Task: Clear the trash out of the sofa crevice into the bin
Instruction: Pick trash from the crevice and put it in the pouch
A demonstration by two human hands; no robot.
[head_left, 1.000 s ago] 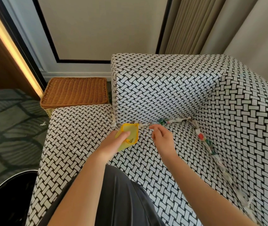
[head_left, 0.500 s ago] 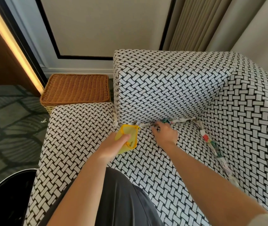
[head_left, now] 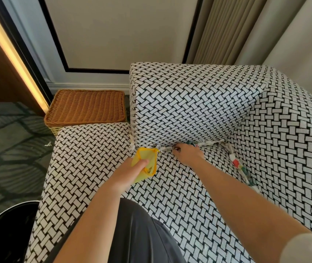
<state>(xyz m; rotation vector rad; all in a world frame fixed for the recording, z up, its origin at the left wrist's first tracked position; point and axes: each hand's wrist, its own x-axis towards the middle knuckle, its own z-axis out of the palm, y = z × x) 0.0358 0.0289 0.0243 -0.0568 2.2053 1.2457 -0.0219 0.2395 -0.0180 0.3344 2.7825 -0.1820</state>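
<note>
My left hand (head_left: 130, 172) grips a yellow wrapper (head_left: 147, 162) just above the seat of the black-and-white woven sofa (head_left: 189, 103). My right hand (head_left: 189, 153) is pressed into the crevice under the armrest, its fingertips curled on a scrap of trash (head_left: 167, 148); whether it has hold of it is unclear. More crumpled paper and coloured wrappers (head_left: 236, 164) fill the crevice, running right and then down along the backrest. A white scrap (head_left: 132, 145) sticks out at the armrest's front corner. The black bin (head_left: 5, 230) stands on the floor at lower left.
A brown wicker basket (head_left: 87, 107) stands on the floor beside the armrest, by the wall. A small white scrap (head_left: 48, 144) lies on the patterned carpet. My dark-clothed knee (head_left: 142, 234) rests on the seat. Curtains (head_left: 236, 29) hang behind the sofa.
My right hand has moved from above the seat into the crevice under the armrest. My left hand has kept the yellow wrapper in nearly the same place.
</note>
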